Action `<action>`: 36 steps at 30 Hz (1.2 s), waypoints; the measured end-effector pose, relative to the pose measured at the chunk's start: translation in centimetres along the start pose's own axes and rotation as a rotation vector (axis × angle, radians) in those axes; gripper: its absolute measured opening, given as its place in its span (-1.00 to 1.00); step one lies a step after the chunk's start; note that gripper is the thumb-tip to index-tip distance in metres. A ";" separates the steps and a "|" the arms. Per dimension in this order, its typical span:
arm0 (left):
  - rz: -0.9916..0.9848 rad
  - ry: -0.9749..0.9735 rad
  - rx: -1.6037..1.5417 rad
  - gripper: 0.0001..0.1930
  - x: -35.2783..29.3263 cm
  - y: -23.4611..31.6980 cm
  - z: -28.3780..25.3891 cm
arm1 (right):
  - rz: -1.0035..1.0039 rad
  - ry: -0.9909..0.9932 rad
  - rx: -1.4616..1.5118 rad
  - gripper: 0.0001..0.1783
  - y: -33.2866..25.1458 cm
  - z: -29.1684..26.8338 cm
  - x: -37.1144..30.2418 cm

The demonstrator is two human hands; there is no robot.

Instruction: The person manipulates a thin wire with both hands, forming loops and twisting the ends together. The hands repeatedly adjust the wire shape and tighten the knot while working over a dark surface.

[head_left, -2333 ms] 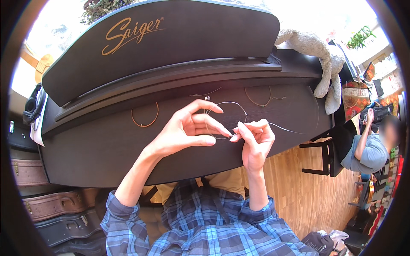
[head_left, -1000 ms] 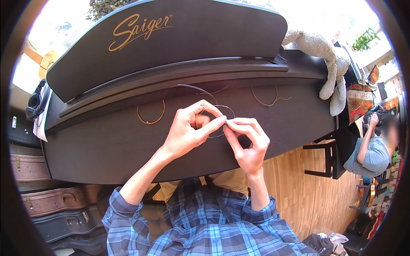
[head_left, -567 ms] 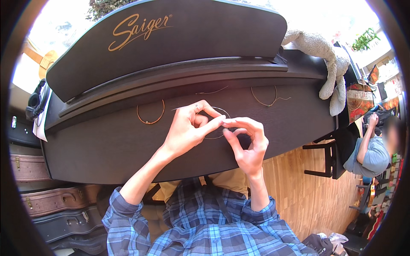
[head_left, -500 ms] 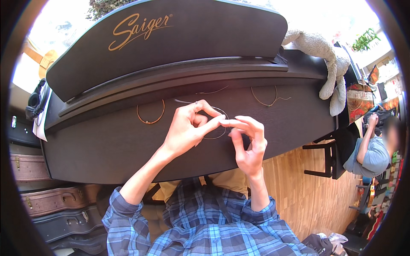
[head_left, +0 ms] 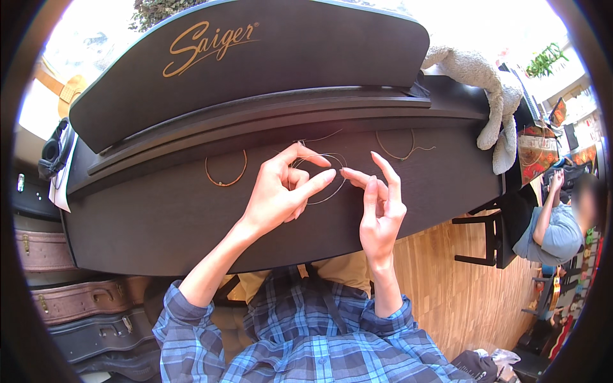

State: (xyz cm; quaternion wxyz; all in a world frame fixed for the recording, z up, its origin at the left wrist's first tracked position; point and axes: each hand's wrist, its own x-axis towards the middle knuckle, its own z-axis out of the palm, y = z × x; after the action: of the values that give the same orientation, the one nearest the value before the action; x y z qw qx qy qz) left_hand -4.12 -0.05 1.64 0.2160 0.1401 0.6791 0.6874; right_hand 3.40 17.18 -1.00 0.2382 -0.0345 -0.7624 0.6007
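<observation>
My left hand (head_left: 281,191) and my right hand (head_left: 378,210) meet over the closed lid of a dark digital piano (head_left: 159,217). Between their fingertips they hold a thin silvery string wound into a small coil (head_left: 322,179). The left thumb and forefinger pinch the coil's left side. The right forefinger and thumb pinch its right side, with the other right fingers spread upward. A loose end of the string rises above the coil.
Two more coiled strings lie on the lid: a coppery coiled string (head_left: 225,171) at left and a brownish coiled string (head_left: 399,145) at right. A grey plush toy (head_left: 491,96) hangs over the piano's right end. Instrument cases (head_left: 57,300) stack at left. A seated person (head_left: 559,223) is at right on the wooden floor.
The long loose string has been wound into a small tight coil between both hands. My hands have come closer together, and the right fingers have now spread open upward.
</observation>
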 end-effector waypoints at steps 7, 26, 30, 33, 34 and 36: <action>0.030 -0.059 -0.092 -0.83 -0.2 -0.4 0.1 | -0.043 -0.065 -0.093 -0.69 -0.1 0.1 0.2; 0.007 -0.226 -0.177 -0.80 -0.3 -0.1 -0.6 | -0.048 0.058 0.134 -0.55 0.6 -0.1 0.4; 0.010 -0.217 -0.194 -0.78 -0.1 -0.2 -0.7 | -0.077 0.222 0.241 -0.66 1.0 -0.6 0.1; 0.056 -0.238 -0.233 -0.76 0.1 -0.3 -0.8 | -0.112 0.291 0.302 -0.69 1.5 -0.9 -0.3; 0.073 -0.249 -0.245 -0.76 0.2 -0.4 -0.8 | -0.121 0.315 0.311 -0.70 1.6 -1.0 -0.4; 0.085 -0.296 -0.336 -0.77 0.3 -0.7 -0.9 | -0.121 0.345 0.344 -0.71 1.8 -1.2 -0.4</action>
State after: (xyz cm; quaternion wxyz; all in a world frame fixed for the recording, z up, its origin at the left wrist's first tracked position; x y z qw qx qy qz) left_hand -4.76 -0.70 0.89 0.3042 0.2300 0.5094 0.7714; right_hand 3.83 18.58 -2.64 0.4026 -0.0500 -0.5976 0.6916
